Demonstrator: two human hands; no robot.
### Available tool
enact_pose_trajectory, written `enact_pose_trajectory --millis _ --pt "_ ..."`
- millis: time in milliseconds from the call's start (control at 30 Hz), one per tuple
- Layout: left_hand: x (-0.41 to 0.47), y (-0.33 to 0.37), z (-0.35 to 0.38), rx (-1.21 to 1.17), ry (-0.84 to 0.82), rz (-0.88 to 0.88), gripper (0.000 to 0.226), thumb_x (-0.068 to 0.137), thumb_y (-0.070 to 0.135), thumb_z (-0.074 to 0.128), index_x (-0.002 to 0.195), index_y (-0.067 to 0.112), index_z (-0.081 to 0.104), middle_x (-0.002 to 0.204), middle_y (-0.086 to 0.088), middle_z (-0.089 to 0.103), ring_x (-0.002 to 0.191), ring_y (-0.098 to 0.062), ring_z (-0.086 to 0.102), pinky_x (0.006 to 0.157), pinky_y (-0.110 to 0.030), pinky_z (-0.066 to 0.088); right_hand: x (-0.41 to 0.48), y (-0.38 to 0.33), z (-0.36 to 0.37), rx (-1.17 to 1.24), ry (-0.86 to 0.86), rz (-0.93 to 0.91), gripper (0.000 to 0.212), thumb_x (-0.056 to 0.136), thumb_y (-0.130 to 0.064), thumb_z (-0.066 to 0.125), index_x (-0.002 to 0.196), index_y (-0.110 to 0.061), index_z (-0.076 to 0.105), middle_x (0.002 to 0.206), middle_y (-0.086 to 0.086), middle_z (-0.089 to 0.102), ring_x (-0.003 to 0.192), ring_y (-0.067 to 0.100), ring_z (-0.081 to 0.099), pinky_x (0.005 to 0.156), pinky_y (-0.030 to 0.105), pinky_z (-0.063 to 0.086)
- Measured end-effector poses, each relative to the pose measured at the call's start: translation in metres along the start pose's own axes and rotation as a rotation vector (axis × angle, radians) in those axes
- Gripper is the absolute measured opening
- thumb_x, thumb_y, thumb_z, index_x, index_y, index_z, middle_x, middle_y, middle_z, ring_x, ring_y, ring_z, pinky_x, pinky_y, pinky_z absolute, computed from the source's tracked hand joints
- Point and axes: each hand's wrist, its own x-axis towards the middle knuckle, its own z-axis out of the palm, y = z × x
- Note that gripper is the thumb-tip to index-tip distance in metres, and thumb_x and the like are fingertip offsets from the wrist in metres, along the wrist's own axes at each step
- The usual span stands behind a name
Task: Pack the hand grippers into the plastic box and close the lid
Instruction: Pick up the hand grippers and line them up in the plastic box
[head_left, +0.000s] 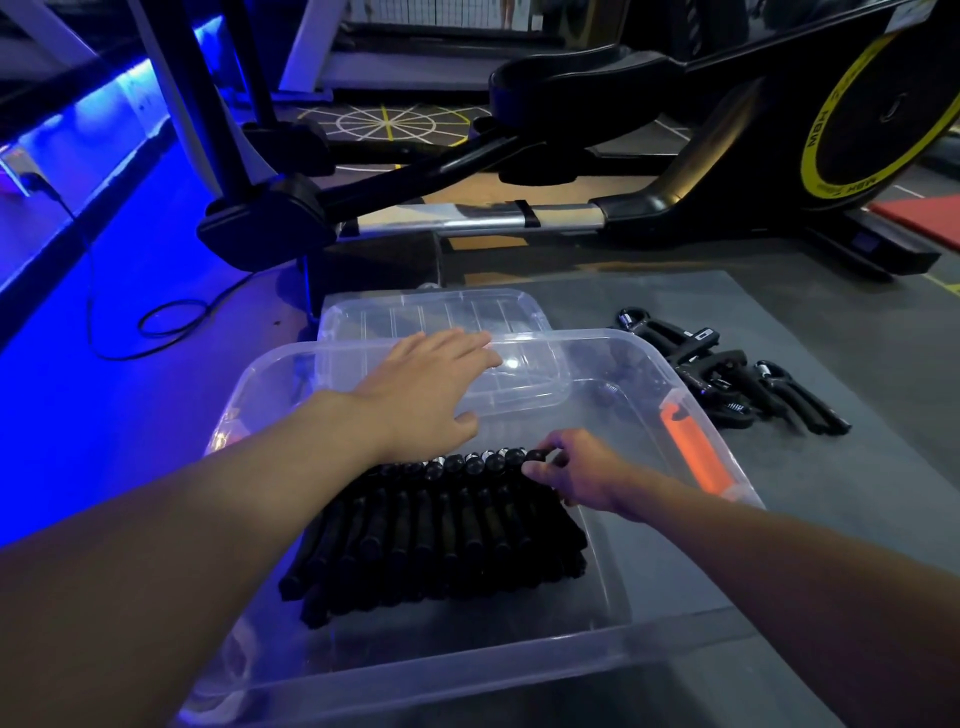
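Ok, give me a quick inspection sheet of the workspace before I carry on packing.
Surface: flat grey mat.
Job's things: clear plastic box holds a packed row of black hand grippers; lid lies off, behind the box; loose grippers wait on the mat to the right.
Clutter: nothing seen.
Hands: left hand open above the box; right hand pinches the end gripper of the row.
Cables: black cable looped on the floor, left.
Surroundings: exercise machine behind; blue strip lighting at left.
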Motion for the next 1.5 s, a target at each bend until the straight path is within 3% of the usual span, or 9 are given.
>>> enact_pose_trajectory --millis 300,533,633,833,967,1133,1233,1367,1500 --pt "0.0 0.004 -0.007 -0.006 -0.006 -0.007 0.066 0.091 0.033 0.053 0.15 0.032 0.023 0.16 0.007 0.014 0.147 -0.015 0.011 0.119 -0.039 0.011 -0.009 -0.008 -0.007 -0.068 -0.023 -0.012 0.036 0.085 -0.03 0.073 0.114 -0.013 0.058 0.08 0.001 0.061 0.064 0.012 0.054 0.061 0.022 0.043" --pt "0.008 0.02 -0.019 -0.056 0.022 -0.031 0.058 0.092 0.032 0.051 0.147 0.03 0.031 0.151 0.007 0.034 0.138 -0.016 0.029 0.112 -0.041 0.026 -0.029 -0.027 -0.034 -0.219 0.067 -0.144 0.042 0.086 -0.025 0.071 0.125 -0.016 0.057 0.114 0.001 0.061 0.087 0.013 0.056 0.082 0.025 0.047" --pt "0.014 0.032 -0.022 -0.069 0.041 -0.022 0.056 0.093 0.03 0.05 0.146 0.029 0.033 0.149 0.006 0.036 0.137 -0.016 0.031 0.111 -0.04 0.028 -0.042 -0.038 -0.052 -0.118 0.16 -0.216 0.032 0.087 -0.022 0.069 0.117 -0.017 0.061 0.107 -0.002 0.063 0.077 0.008 0.057 0.08 0.029 0.053" --pt "0.026 0.075 -0.024 -0.153 0.112 0.01 0.052 0.094 0.032 0.05 0.144 0.028 0.036 0.148 0.007 0.038 0.134 -0.017 0.037 0.109 -0.041 0.032 -0.07 -0.048 -0.097 0.128 0.407 -0.335 0.017 0.086 -0.004 0.059 0.086 -0.019 0.066 0.079 -0.001 0.067 0.075 0.028 0.069 0.073 0.043 0.059" --pt "0.035 0.113 -0.018 -0.192 0.144 0.078 0.052 0.092 0.043 0.052 0.141 0.028 0.039 0.146 0.008 0.039 0.134 -0.016 0.037 0.11 -0.041 0.033 -0.076 -0.023 -0.134 0.096 0.541 -0.251 0.016 0.084 -0.003 0.059 0.085 -0.014 0.07 0.074 0.001 0.069 0.066 0.014 0.062 0.056 0.019 0.049" --pt "0.045 0.149 0.003 -0.141 0.046 0.092 0.072 0.087 0.066 0.046 0.146 0.027 0.031 0.156 0.005 0.024 0.145 -0.014 0.017 0.117 -0.04 0.019 -0.068 0.04 -0.17 -0.018 0.606 -0.009 0.016 0.083 -0.006 0.059 0.09 -0.014 0.071 0.079 0.005 0.067 0.075 0.02 0.061 0.066 0.026 0.047" --pt "0.051 0.154 0.012 -0.076 -0.054 0.056 0.087 0.082 0.079 0.035 0.151 0.028 0.019 0.163 0.004 0.004 0.149 -0.014 -0.003 0.12 -0.045 0.007 -0.053 0.071 -0.181 -0.059 0.656 0.084 0.017 0.083 -0.006 0.059 0.095 -0.008 0.072 0.08 0.004 0.062 0.074 0.02 0.055 0.059 0.023 0.04" --pt "0.06 0.153 0.016 -0.052 -0.081 0.047 0.1 0.071 0.09 0.026 0.15 0.03 0.018 0.163 0.005 0.001 0.149 -0.011 -0.009 0.121 -0.045 0.004 -0.019 0.099 -0.18 -0.127 0.627 0.123 0.017 0.082 -0.014 0.066 0.096 -0.005 0.068 0.084 0.01 0.066 0.078 0.025 0.06 0.066 0.027 0.039" --pt "0.064 0.15 0.017 -0.058 -0.082 0.052 0.1 0.067 0.092 0.025 0.148 0.033 0.02 0.161 0.013 0.0 0.147 -0.005 -0.01 0.121 -0.045 0.004 0.012 0.117 -0.176 -0.228 0.64 0.148 0.052 0.075 -0.037 0.076 0.12 -0.016 0.06 0.115 0.009 0.059 0.113 0.03 0.054 0.094 0.039 0.046"
